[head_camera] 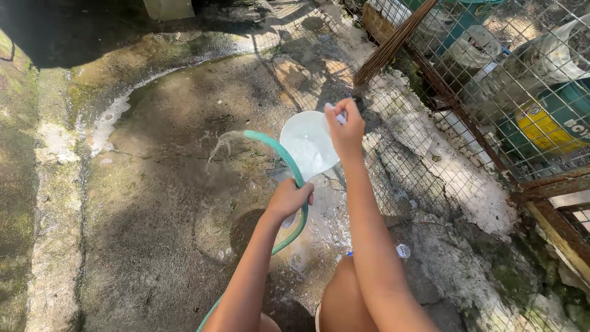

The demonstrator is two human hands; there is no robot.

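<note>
1. Green rubbery hose (289, 166) is what I see first: smooth, round in section, curving up from the bottom of the head view and bending over to the left, where water (222, 142) spills from its open end in a thin, broken arc.
2. My left hand (289, 198) is closed in a fist around that hose, just below the bend.
3. My right hand (345, 128) is raised above it, fingers pinched shut on the rim of a white plastic basin (305, 144); a small pale thing shows between the fingertips, too small for me to tell what it is.
4. The basin is round, glossy and shallow, tilted so that its inside faces me, with water glinting in it. It hangs over the ground, just right of the hose bend and close above the left hand.
5. The concrete floor (172, 203) below is rough, cracked and wet, dark where soaked, with greenish moss patches and a pale foamy edge at the upper left.
6. At the right stands a rusty wire mesh fence (504, 80) with square openings in a brown metal frame; blue and yellow containers show behind it.
7. A bundle of thin brown broom sticks (393, 43) leans against the mesh, above the right hand.
8. A small clear bottle cap (403, 250) lies on the floor beside my right forearm.
</note>
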